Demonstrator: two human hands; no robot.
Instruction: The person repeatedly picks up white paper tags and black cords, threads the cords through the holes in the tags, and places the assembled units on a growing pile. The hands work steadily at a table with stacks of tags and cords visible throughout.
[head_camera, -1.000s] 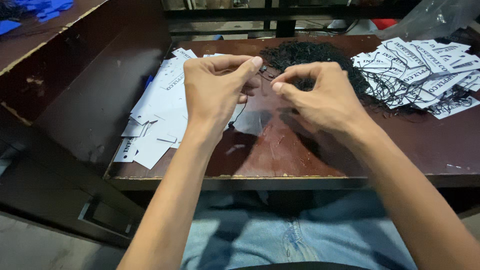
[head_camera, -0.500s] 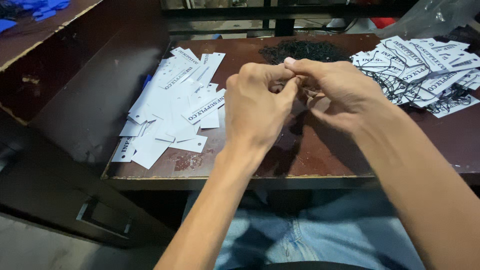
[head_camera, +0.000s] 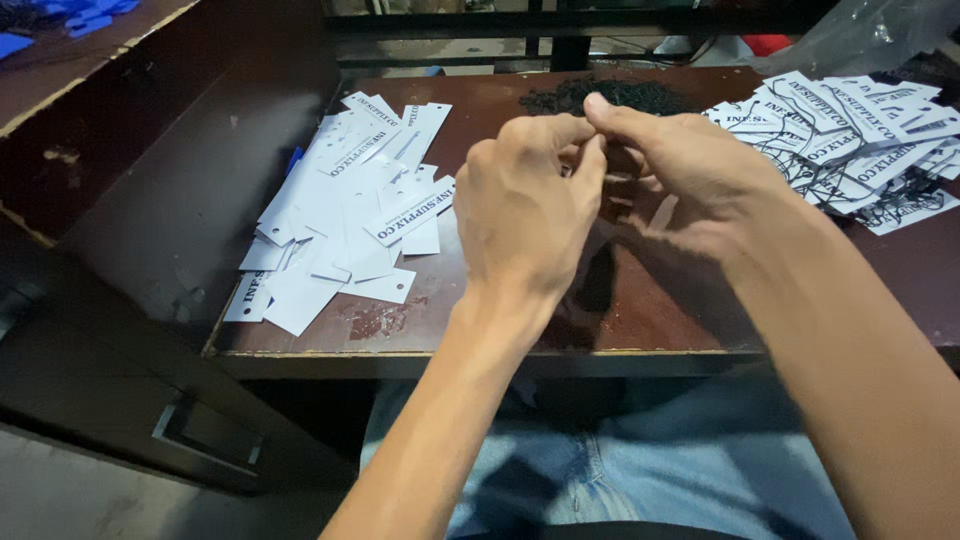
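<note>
My left hand (head_camera: 525, 215) and my right hand (head_camera: 695, 170) meet fingertip to fingertip above the middle of the dark wooden table (head_camera: 690, 325). Both pinch at the same spot, where a thin black string (head_camera: 612, 178) shows between the fingers. A white paper tag (head_camera: 660, 212) peeks out under my right hand's fingers; most of it is hidden. A pile of loose white tags (head_camera: 340, 200) lies left of my left hand. Behind the hands sits a heap of black strings (head_camera: 610, 95).
A pile of white tags with black strings attached (head_camera: 850, 130) lies at the right rear, with a clear plastic bag (head_camera: 870, 35) behind it. A dark slanted wooden panel (head_camera: 190, 160) borders the table on the left. Blue pieces (head_camera: 60, 15) lie at the top left.
My left hand has moved right, uncovering the pile of loose tags, and both hands have closed together. The hanging tag is now tucked between the hands.
</note>
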